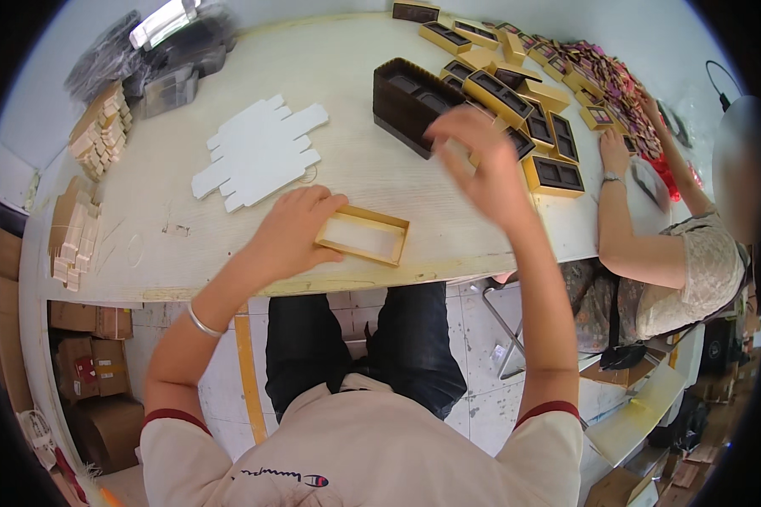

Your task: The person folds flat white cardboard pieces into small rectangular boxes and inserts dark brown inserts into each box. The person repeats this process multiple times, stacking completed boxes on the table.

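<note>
Two hands work at a white table (228, 245).
The left hand (292, 228) presses flat and open on the left end of a small gold box (364, 235). At two o'clock from the box, the right hand (478, 156) is up in the air, blurry, fingers loosely spread, near a stack of brown trays (410, 101). White cards (258, 150) lie at eleven o'clock.

One empty gold box tray (364, 235) lies at frame centre. One stack of white die-cut blanks (258, 152) lies upper left. One stack of dark brown insert trays (410, 101) stands upper centre.
</note>
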A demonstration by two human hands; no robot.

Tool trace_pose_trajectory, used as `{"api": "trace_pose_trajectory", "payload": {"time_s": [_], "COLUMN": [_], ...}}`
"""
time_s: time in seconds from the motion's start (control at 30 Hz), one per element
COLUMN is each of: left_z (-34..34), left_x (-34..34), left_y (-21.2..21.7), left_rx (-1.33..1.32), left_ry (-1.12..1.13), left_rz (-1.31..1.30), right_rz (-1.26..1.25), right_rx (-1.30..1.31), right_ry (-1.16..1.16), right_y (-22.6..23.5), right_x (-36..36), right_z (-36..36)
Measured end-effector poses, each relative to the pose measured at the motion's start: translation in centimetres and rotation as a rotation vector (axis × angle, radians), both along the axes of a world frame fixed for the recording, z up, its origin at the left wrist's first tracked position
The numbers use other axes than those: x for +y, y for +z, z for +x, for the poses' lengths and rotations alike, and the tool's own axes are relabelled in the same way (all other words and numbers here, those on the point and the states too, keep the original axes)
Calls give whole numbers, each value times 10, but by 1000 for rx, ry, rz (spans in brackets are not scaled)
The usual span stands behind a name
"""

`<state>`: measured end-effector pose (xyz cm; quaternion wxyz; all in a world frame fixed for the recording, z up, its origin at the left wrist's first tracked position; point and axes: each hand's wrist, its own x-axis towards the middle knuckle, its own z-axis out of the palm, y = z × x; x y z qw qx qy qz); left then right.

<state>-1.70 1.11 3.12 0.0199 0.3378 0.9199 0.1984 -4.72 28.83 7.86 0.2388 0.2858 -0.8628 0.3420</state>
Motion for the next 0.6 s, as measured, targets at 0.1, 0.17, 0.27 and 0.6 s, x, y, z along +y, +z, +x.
{"api": "trace_pose_trajectory", "payload": {"time_s": [0.1, 0.17, 0.27, 0.6], "left_z": [16, 24, 25, 27], "left_x": [11, 14, 14, 15], "left_y": [-25, -35, -40, -46], "left_rx": [5, -4, 8, 88], "left_ry": [80, 146, 179, 146], "left_rz": [276, 350, 393, 440], "right_rz": [269, 427, 265, 305], "right_rx": [253, 86, -556, -809], "right_ry": [-215, -192, -64, -78], "right_y": [4, 5, 25, 49], "right_x": [13, 15, 19, 22], "right_z": [-43, -60, -78, -96]}}
